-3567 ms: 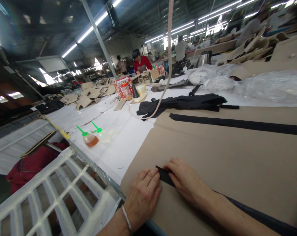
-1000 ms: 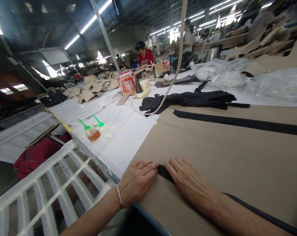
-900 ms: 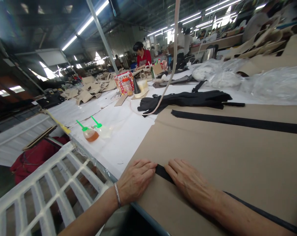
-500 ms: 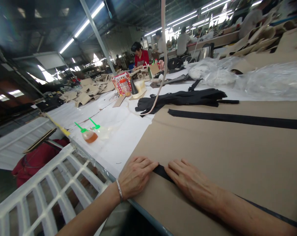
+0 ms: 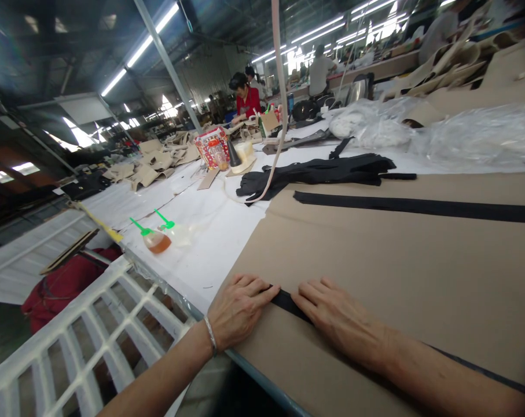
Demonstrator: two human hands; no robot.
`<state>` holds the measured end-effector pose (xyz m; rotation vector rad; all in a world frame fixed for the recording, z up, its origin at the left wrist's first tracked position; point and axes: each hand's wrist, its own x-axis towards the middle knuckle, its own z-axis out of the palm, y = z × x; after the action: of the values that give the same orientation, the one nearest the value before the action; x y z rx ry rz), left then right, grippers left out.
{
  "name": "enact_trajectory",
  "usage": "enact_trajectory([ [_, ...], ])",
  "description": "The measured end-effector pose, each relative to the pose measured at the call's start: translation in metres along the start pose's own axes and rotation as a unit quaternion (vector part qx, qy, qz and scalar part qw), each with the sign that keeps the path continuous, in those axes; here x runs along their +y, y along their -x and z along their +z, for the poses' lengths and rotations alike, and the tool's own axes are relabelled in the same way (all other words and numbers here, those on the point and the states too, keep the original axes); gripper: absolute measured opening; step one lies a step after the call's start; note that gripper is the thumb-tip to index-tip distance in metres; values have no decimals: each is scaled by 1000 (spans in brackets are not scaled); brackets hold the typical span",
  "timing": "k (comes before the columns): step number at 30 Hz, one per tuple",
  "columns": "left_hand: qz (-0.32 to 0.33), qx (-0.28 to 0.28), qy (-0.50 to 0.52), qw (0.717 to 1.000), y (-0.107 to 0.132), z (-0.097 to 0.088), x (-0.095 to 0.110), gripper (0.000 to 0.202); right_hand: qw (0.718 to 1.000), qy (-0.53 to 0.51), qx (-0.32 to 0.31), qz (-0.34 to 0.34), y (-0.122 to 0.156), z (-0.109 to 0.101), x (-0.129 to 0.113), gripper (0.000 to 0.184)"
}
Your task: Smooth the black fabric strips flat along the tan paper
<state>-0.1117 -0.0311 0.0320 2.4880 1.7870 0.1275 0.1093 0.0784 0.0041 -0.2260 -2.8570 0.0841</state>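
Observation:
A narrow black fabric strip (image 5: 290, 304) lies along the near edge of a large tan sheet (image 5: 375, 260). My left hand (image 5: 240, 310), with a silver bracelet at the wrist, rests flat over the strip's left end, its thumb stretched along the strip. My right hand (image 5: 331, 310) lies on the same strip just to the right, fingertips pressing it down. A short piece of black shows between the hands. Beyond my right forearm the strip reappears towards the lower right. Farther back on the sheet lies a second black strip (image 5: 410, 207).
Behind the sheet are a heap of black strips (image 5: 323, 174) and clear plastic film (image 5: 470, 136). Two green-tipped squeeze bottles (image 5: 159, 242) lie on the white table (image 5: 201, 249). A hose (image 5: 281, 116) hangs down. A white slatted rack (image 5: 88, 341) stands left. A person in red (image 5: 247, 101) works beyond.
The view has shifted slightly, so the background sits a little farther left. Both hands keep almost the same place on the black strip.

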Motion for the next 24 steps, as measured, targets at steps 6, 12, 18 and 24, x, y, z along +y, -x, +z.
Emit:
enact_trajectory([
  [6, -3, -17, -38, 999, -3, -4, 5, 50, 1000, 19, 3, -15, 3, -3, -2, 22],
  [12, -4, -46, -85, 995, -6, -8, 13, 51, 1000, 20, 10, -6, 14, -7, -3, 27],
  [18, 1, -53, -104, 993, -6, -9, 16, 54, 1000, -10, -14, 14, 31, -14, -2, 30],
  [24, 15, -47, -122, 991, -8, -7, 17, 56, 997, -55, -32, 43, 50, -23, 2, 32],
])
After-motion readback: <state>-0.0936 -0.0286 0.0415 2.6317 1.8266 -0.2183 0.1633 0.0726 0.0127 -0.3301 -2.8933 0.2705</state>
